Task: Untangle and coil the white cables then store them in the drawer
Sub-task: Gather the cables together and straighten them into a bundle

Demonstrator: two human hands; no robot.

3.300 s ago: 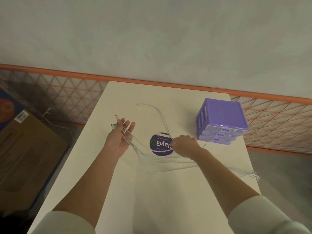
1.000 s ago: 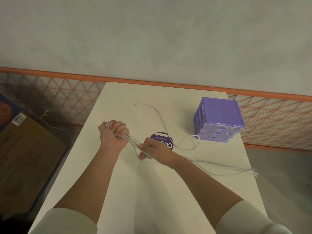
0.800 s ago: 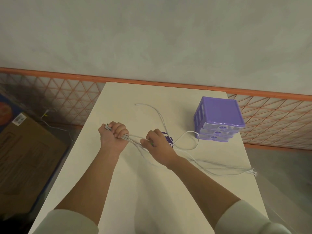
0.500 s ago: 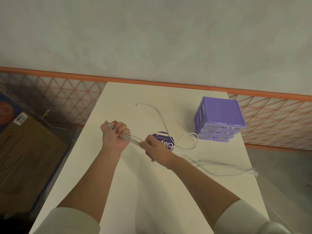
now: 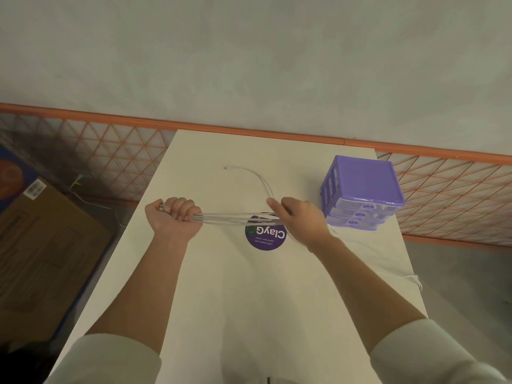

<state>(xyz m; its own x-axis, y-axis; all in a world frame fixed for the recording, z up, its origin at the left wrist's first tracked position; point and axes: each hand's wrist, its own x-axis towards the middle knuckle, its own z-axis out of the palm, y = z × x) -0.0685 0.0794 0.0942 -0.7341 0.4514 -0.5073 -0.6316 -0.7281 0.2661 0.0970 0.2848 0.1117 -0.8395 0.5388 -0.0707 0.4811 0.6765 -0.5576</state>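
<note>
White cables (image 5: 225, 218): several strands, drawn taut side by side above the table (image 5: 249, 300), spanning from hand to hand. One loose end (image 5: 243, 170) curves away across the tabletop toward the far edge; further strands trail behind the right wrist to the table's right edge (image 5: 412, 278).

Left hand (image 5: 173, 217): fist clenched round the gathered cable ends, knuckles up.

Right hand (image 5: 299, 220): fingers curled about the strands, over the sticker; the exact grip is hidden by the back of the hand.

Sticker (image 5: 266, 236): round, purple, flat on the table, lettered "ClayG", seen upside down.

Drawer unit (image 5: 360, 192): purple, three clear-fronted drawers, all closed, standing just beside the right hand.

Surroundings: cardboard box (image 5: 47, 245) on the floor at left; orange lattice barrier (image 5: 110, 151) beyond the table.
</note>
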